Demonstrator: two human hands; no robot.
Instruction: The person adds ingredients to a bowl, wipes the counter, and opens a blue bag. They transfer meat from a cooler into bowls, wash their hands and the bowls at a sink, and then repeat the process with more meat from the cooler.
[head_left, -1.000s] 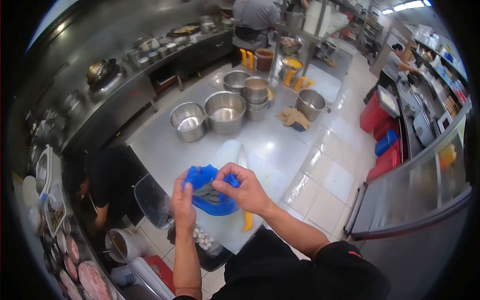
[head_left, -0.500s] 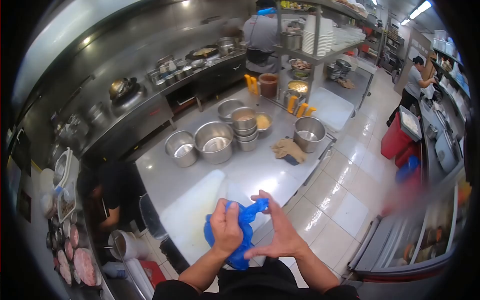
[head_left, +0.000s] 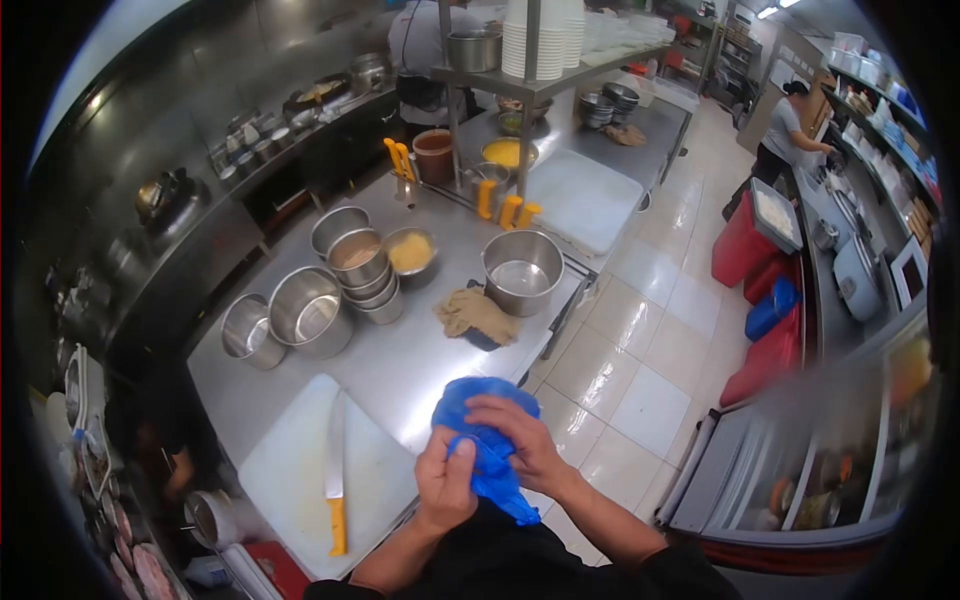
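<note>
A crumpled blue plastic bag (head_left: 485,390) is held in front of my body, at the near edge of the steel table. My left hand (head_left: 446,482) closes round its gathered part, thumb on top. Curled over the bag from the other side, my right hand (head_left: 525,445) grips it too; some fingertips are hidden in the folds. A loose end of the bag hangs below my hands. To the left lies a white cutting board (head_left: 290,450) with a yellow-handled knife (head_left: 336,480) on it, blade pointing away from me.
Several steel pots (head_left: 310,310) stand on the table (head_left: 225,390), beside a bowl of yellow food (head_left: 411,252). A brown cloth (head_left: 478,315) lies near a large pot (head_left: 522,272). Yellow-handled knives (head_left: 400,160) hang at the far edge. One person (head_left: 780,140) stands far right; others are at left and back.
My view has turned right. My right hand, spread beside the bag before, now grips it. The bag's twisted end has swung from upper right to below, and the knife is now visible.
</note>
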